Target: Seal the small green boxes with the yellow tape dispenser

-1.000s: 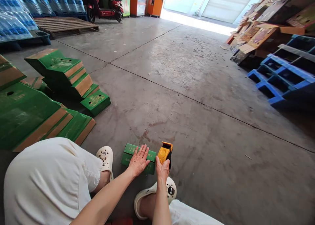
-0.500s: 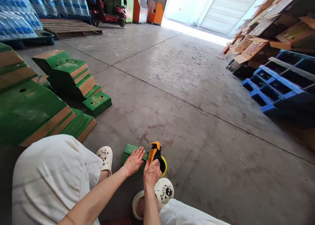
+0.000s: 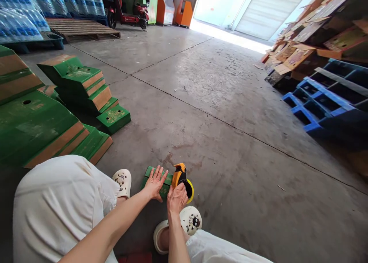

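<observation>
A small green cardboard box (image 3: 166, 189) lies on the floor between my feet, its flaps meeting along a seam on top. My left hand (image 3: 155, 183) rests flat on the box with its fingers spread. An orange and black tape dispenser (image 3: 179, 175) carrying a yellow-edged roll stands against the box's right end. Around its handle my right hand (image 3: 176, 198) is closed, so the grip is mostly hidden. Whether tape sticks to the box I cannot tell.
Stacked green cartons (image 3: 37, 121) stand at the left. Blue pallets (image 3: 324, 98) and flattened cardboard (image 3: 304, 59) are at the right. Wrapped water bottles (image 3: 20, 25), a wooden pallet (image 3: 83, 27) and a red scooter (image 3: 128, 19) sit farther back. My white clogs (image 3: 122, 182) flank the box.
My left hand's fingers have spread apart over the box, and the hand has shifted slightly left. The dispenser in my right hand has moved very slightly up and left.
</observation>
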{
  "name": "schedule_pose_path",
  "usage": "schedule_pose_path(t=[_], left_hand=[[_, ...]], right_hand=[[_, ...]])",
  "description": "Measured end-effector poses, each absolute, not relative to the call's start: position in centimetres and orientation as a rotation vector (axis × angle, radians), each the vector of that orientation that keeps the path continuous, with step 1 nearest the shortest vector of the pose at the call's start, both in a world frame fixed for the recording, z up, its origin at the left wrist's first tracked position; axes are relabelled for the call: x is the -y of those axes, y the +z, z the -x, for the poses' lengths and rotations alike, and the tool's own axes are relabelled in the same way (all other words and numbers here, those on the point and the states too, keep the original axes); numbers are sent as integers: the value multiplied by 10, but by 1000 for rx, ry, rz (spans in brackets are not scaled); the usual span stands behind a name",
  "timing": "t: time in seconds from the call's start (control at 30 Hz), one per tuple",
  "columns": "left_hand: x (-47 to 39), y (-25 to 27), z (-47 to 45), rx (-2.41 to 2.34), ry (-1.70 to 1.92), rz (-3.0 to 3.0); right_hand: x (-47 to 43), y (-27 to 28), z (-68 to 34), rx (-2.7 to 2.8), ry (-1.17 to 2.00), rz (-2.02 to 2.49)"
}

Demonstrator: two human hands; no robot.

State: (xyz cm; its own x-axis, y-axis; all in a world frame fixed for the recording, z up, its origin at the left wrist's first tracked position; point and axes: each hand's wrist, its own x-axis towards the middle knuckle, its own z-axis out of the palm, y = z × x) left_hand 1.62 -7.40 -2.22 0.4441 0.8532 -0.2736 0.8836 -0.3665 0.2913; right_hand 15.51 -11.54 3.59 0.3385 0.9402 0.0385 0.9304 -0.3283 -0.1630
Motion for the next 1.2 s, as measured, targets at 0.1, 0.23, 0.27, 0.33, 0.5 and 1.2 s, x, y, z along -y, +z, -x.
schedule_pose_path(t=[0.1, 0.23, 0.27, 0.33, 0.5, 1.2], left_hand=[[76, -23, -13, -1402, -49, -2308], [78, -19, -4, -1349, 29, -2312], [78, -18, -3, -1345, 48, -2314], [77, -16, -2, -1345, 82, -2316], [74, -16, -2, -1337, 93, -2320], [93, -22, 16, -1506, -12, -2417]], right_hand=[[113, 34, -157, 1711, 110, 2431], [109, 32, -161, 1718, 148, 2421], [108, 31, -162, 1730, 151, 2411], [109, 28, -164, 1767, 148, 2379], [113, 14, -169, 1856, 100, 2266], [111, 38, -160, 1881, 131, 2385]])
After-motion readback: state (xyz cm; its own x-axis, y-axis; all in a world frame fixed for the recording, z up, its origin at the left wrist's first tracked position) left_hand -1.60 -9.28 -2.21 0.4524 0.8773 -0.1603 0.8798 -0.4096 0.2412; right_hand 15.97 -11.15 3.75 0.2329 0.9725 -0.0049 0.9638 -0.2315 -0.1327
